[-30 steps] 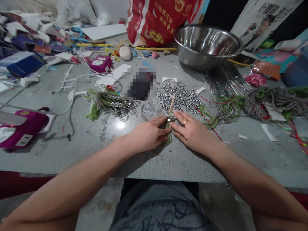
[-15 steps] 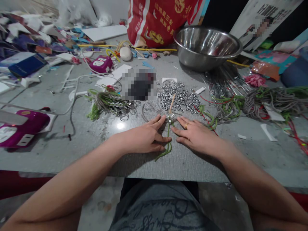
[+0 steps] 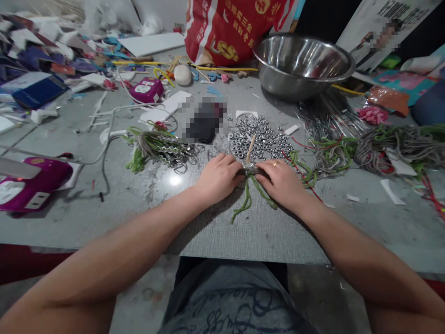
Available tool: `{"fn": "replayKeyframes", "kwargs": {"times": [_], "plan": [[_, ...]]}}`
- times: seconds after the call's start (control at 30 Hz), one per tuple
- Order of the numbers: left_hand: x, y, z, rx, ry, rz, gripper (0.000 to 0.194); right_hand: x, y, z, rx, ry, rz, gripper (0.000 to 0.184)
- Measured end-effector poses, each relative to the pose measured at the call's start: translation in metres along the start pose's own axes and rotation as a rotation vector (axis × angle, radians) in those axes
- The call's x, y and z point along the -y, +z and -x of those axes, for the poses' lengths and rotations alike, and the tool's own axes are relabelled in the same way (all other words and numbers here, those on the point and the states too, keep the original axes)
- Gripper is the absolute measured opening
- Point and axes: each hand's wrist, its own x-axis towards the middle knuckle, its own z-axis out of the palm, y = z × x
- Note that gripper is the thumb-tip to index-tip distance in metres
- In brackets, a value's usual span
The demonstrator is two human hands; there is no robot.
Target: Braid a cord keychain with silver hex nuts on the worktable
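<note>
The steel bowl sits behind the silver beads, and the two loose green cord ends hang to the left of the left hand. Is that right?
Not quite: in the head view, the green cord ends lie between the left hand and right hand. The steel bowl is behind the silver beads.

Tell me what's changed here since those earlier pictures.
Your left hand has moved away from you and let go of the green cord, whose ends now spread apart. Both it and your right hand now appear to grip the gray cord, one on each side. The metal beads, wooden stick and steel bowl stayed put.
</note>
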Motion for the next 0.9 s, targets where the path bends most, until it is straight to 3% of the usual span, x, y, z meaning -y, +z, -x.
{"fn": "replayKeyframes", "kwargs": {"times": [0.2, 0.7, 0.9], "plan": [[-0.001, 0.000, 0.000, 0.021, 0.025, -0.044, 0.022, -0.001, -0.002, -0.003, 0.093, -0.019, 0.093, 0.020], [0.011, -0.030, 0.008, 0.346, 0.039, -0.047, 0.020, 0.000, -0.016, 0.003, 0.207, 0.052, 0.153, 0.018], [0.012, -0.033, 0.010, 0.357, 0.048, -0.045, 0.017, -0.001, -0.017, 0.003, 0.235, 0.077, 0.137, 0.017]]}}
